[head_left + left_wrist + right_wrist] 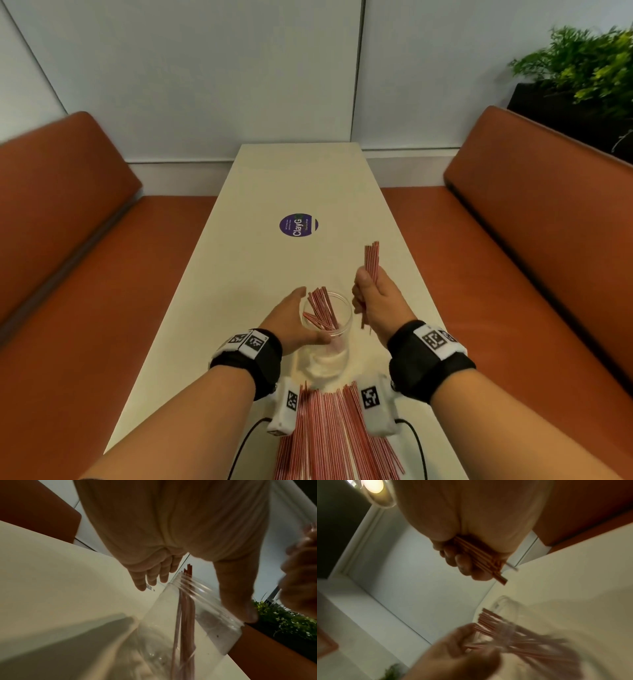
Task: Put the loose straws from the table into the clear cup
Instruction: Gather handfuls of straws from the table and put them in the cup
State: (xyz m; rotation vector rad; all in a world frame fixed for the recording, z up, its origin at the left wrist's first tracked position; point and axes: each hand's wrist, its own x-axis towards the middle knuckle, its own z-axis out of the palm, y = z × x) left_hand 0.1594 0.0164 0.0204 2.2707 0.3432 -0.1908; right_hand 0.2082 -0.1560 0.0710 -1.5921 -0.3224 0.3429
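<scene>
A long cream table (298,185) runs between two orange benches (68,219). On it a clear cup (327,337) holds a fan of red-striped straws (322,308). The left hand (291,320), fingers straight, brackets the cup. The right hand (376,301) grips a straw bundle (371,260) just beside it. Loose straws (329,435) lie at the near edge. A purple sticker (298,225) reads "ClayG".

Orange benches (85,240) flank a purple sticker (298,224) (lettering perhaps "ClayG"); green plant (582,65) far right.
</scene>
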